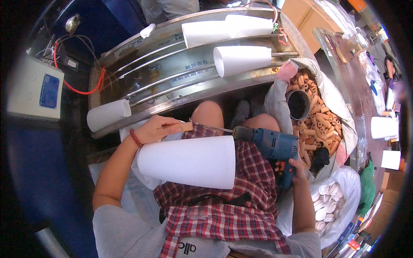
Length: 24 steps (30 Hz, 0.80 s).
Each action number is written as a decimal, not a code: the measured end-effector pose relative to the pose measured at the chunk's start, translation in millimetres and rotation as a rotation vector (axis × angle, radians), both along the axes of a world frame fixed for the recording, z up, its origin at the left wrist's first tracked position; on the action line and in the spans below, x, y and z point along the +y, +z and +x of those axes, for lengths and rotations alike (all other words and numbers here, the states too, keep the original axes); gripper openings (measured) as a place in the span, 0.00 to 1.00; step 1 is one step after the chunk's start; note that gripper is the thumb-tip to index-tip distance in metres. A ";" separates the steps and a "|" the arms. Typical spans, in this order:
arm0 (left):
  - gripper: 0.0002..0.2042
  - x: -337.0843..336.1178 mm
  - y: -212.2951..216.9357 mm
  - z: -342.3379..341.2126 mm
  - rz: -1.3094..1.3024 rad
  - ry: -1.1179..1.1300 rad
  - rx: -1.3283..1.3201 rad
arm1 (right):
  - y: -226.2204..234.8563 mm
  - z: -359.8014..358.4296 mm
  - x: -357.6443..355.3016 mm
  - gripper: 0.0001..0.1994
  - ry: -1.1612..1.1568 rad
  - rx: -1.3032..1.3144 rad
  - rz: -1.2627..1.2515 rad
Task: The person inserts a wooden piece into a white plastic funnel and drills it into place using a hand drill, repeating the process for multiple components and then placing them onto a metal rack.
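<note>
Left hand pinches a small tan cylindrical piece, fingers nearly closed, left of centre. Right hand grips a blue power drill, fingertips mostly hidden, slim metal bit aimed left; contact unclear. This piece looks unfinished! At right, tan tubes heap up: done or waiting, can't tell.
</note>
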<state>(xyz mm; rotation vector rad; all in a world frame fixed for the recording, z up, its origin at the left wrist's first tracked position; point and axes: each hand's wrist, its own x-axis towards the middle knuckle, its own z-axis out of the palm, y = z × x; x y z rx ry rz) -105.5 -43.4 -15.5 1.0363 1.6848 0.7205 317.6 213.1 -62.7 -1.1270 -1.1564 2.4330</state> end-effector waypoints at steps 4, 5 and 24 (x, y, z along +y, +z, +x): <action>0.16 3.2 -3.6 1.3 0.096 -0.031 0.053 | -3.6 4.6 4.3 0.34 0.043 -0.017 -0.042; 0.16 4.9 -3.5 1.5 0.058 -0.029 0.029 | -6.1 6.2 5.4 0.34 0.049 -0.020 -0.041; 0.15 54.1 23.2 36.0 -0.038 -0.181 0.181 | 3.7 -8.7 10.8 0.24 0.101 -0.039 -0.065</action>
